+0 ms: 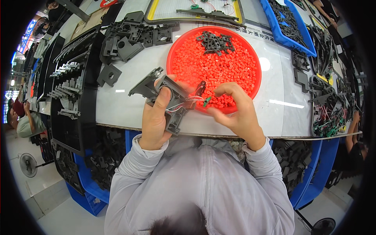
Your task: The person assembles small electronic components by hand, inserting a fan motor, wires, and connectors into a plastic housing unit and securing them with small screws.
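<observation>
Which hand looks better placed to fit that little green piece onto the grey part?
Probably the right hand: its fingertips already pinch the green piece beside the grey plastic part. The left hand is wrapped around that part, steadying it.

A round red tray [250,84] of red pellets is placed just beyond the hands. Grey plastic housings [127,39] are stacked beyond the left hand. A blue bin [280,35] is set beyond the right hand.

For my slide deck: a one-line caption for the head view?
Left hand holds grey plastic housing; right hand pinches green connector over red tray.
</observation>
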The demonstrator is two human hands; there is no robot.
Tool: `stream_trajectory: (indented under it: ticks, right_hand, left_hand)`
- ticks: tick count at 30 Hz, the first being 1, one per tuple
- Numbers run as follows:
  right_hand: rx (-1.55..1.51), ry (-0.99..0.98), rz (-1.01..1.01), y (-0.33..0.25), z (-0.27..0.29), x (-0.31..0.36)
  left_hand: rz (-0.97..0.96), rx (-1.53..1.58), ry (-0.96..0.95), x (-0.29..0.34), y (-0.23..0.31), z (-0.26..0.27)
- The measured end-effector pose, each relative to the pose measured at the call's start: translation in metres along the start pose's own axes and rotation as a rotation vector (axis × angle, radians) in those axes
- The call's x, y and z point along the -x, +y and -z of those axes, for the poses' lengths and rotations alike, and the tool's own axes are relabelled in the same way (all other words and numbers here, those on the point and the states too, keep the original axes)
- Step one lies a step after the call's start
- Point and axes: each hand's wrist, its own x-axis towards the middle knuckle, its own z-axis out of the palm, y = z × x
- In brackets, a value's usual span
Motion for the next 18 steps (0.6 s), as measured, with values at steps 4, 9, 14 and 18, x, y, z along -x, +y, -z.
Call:
stream_trajectory:
  ticks: [4, 9, 14, 18]
  right_hand:
    - [0.029, -0.006, 0.033, 0.001, -0.011, 0.003]
    - [0.054, -0.032, -0.043, -0.002, -0.014, 0.000]
    - [-0.033, -0.065, -0.131, -0.001, -0.018, 0.005]
    - [-0.006, -0.020, 0.026, 0.004, -0.003, 0.009]
  left_hand:
    - [0.010, 0.031, -0.006, -0.001, 0.000, -0.002]
    - [-0.006, 0.005, -0.026, 0.000, 0.001, -0.002]
    - [-0.015, -0.033, -0.017, -0.001, 0.001, -0.001]
    - [-0.015, -0.104, -0.068, -0.002, 0.003, 0.003]
